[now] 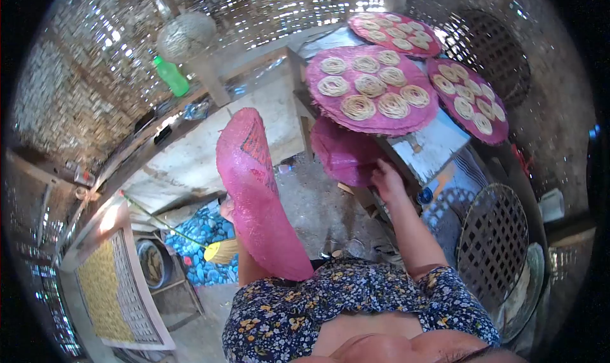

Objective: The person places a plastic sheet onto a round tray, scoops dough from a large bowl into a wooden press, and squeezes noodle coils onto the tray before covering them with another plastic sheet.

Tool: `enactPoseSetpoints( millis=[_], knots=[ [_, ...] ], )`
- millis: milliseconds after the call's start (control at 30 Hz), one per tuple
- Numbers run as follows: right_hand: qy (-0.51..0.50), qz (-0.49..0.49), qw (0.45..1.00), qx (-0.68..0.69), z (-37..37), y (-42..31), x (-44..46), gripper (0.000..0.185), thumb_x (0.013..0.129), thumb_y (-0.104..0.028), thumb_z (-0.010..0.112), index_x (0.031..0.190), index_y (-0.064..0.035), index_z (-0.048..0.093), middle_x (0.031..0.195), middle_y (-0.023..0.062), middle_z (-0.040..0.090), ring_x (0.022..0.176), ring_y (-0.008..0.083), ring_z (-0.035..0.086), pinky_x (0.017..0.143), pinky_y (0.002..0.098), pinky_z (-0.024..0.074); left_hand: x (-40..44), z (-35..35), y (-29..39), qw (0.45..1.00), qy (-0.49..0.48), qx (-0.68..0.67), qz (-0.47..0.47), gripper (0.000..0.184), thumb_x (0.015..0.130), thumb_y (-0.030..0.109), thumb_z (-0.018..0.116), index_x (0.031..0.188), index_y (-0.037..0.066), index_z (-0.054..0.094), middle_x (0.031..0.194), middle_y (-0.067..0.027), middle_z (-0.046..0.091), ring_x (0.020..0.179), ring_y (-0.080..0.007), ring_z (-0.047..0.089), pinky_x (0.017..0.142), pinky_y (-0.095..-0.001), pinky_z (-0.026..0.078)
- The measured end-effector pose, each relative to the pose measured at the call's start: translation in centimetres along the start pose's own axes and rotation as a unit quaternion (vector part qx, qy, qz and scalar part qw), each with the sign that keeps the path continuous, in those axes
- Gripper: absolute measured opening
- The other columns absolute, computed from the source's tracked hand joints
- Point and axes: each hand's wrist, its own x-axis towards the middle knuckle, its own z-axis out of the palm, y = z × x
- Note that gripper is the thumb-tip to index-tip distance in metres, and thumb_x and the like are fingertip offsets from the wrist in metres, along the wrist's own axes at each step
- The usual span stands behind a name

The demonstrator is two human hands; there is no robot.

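Navy floral cloth [273,318] lay nearest. Three round pink mats [329,106] bore pale coils [359,108], nine on the middle one. Two others: a glossy curved mat [257,201], patched red and dark, rose upright, grasped by the left hand [227,210], itself mostly hidden behind it; a lower mat [343,156] met the right hand [386,182], whether clasped I could not tell.

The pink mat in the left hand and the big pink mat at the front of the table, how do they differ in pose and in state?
The held mat stands steeply tilted in the left hand; the table mat lies nearly flat. The held mat shows no coils on its visible side; the table mat carries pale coils. Both are pink.
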Motion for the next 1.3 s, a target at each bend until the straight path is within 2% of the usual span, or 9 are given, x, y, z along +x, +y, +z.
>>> enactPoseSetpoints(
  millis=[67, 233, 467, 600, 767, 933, 1033, 1133, 1300],
  knots=[
    [-0.090, -0.004, 0.992, -0.083, 2.7, -0.9, -6.9, 0.067, 0.080, -0.034, 0.061, 0.133, -0.0061, 0.031, 0.120, 0.0082, 0.049, 0.103, 0.0186, 0.048, 0.084, 0.0303, 0.0392, 2.2, 1.8, -1.7, 0.997, -0.058, -0.037, -0.029, 0.054, 0.068, 0.015, 0.052, 0.118, -0.004, 0.043, 0.102, -0.0165, 0.056, 0.091, -0.0271, 0.057, 0.079, -0.0359, 0.048],
    [-0.266, -0.126, 0.876, -0.383, 3.3, 0.2, -13.0, 0.059, 0.085, -0.028, 0.057, 0.133, -0.0047, 0.032, 0.122, 0.0097, 0.047, 0.106, 0.0146, 0.047, 0.089, 0.0287, 0.0388, 5.5, 5.9, -5.3, 0.978, -0.173, -0.073, -0.096, 0.056, 0.068, 0.015, 0.052, 0.119, -0.004, 0.041, 0.102, -0.0166, 0.056, 0.090, -0.0270, 0.057, 0.078, -0.0353, 0.048],
    [-0.281, -0.347, 0.887, -0.119, 1.3, -9.9, -24.4, 0.070, 0.082, -0.026, 0.061, 0.137, -0.0067, 0.023, 0.130, 0.0113, 0.038, 0.114, 0.0190, 0.042, 0.094, 0.0327, 0.0357, 3.8, 13.0, -14.0, 0.965, -0.174, 0.060, -0.188, 0.058, 0.067, 0.014, 0.053, 0.121, -0.003, 0.039, 0.101, -0.0163, 0.056, 0.088, -0.0262, 0.058, 0.075, -0.0341, 0.049],
    [-0.060, -0.573, 0.786, -0.225, -4.3, -12.9, -31.1, 0.103, 0.062, -0.051, 0.072, 0.138, -0.0058, 0.017, 0.137, 0.0166, 0.023, 0.120, 0.0289, 0.037, 0.096, 0.0399, 0.0327, 1.8, 19.7, -23.2, 0.927, -0.165, 0.270, -0.203, 0.047, 0.072, 0.003, 0.054, 0.117, -0.001, 0.042, 0.094, -0.0115, 0.058, 0.079, -0.0194, 0.059, 0.069, -0.0299, 0.049],
    [0.262, -0.606, 0.588, -0.467, -11.7, -12.8, -36.3, 0.083, 0.060, -0.012, 0.073, 0.132, -0.0074, 0.031, 0.139, 0.0201, 0.017, 0.113, 0.0375, 0.043, 0.092, 0.0419, 0.0399, -3.4, 22.5, -35.6, 0.860, -0.284, 0.328, -0.268, 0.038, 0.080, 0.000, 0.054, 0.116, 0.000, 0.042, 0.096, -0.0084, 0.057, 0.081, -0.0130, 0.056, 0.072, -0.0261, 0.046],
    [0.468, -0.468, 0.725, -0.190, -20.6, -12.7, -39.6, 0.073, 0.065, 0.006, 0.060, 0.132, -0.0060, 0.032, 0.113, 0.0212, 0.054, 0.108, 0.0291, 0.052, 0.088, 0.0344, 0.0433, -7.5, 24.2, -41.7, 0.760, -0.445, 0.268, -0.391, 0.069, 0.084, 0.014, 0.056, 0.137, -0.001, 0.014, 0.116, -0.0141, 0.049, 0.106, -0.0188, 0.049, 0.091, -0.0291, 0.038],
    [0.555, -0.422, 0.657, -0.289, -27.0, -10.7, -41.4, 0.072, 0.066, 0.003, 0.061, 0.131, -0.0036, 0.032, 0.116, 0.0225, 0.052, 0.109, 0.0320, 0.051, 0.091, 0.0342, 0.0395, -6.9, 21.8, -41.8, 0.768, -0.489, 0.319, -0.264, 0.073, 0.084, 0.031, 0.056, 0.137, 0.003, 0.015, 0.116, -0.0138, 0.050, 0.106, -0.0226, 0.049, 0.091, -0.0365, 0.038],
    [0.566, -0.383, 0.674, -0.280, -30.8, -8.2, -40.9, 0.072, 0.065, 0.005, 0.062, 0.131, -0.0009, 0.033, 0.118, 0.0186, 0.052, 0.110, 0.0238, 0.051, 0.092, 0.0320, 0.0383, -5.8, 18.4, -40.6, 0.776, -0.412, 0.432, -0.202, 0.060, 0.086, 0.023, 0.054, 0.134, 0.001, 0.025, 0.113, -0.0118, 0.050, 0.105, -0.0188, 0.048, 0.090, -0.0322, 0.039],
    [0.551, -0.340, 0.711, -0.274, -31.9, -7.2, -41.1, 0.075, 0.065, 0.000, 0.061, 0.133, -0.0031, 0.029, 0.117, 0.0249, 0.050, 0.109, 0.0347, 0.050, 0.092, 0.0361, 0.0395, -5.4, 9.7, -40.2, 0.768, -0.276, 0.528, -0.236, 0.056, 0.083, 0.010, 0.057, 0.131, 0.000, 0.030, 0.115, -0.0118, 0.049, 0.107, -0.0180, 0.046, 0.092, -0.0308, 0.036]
  ],
)
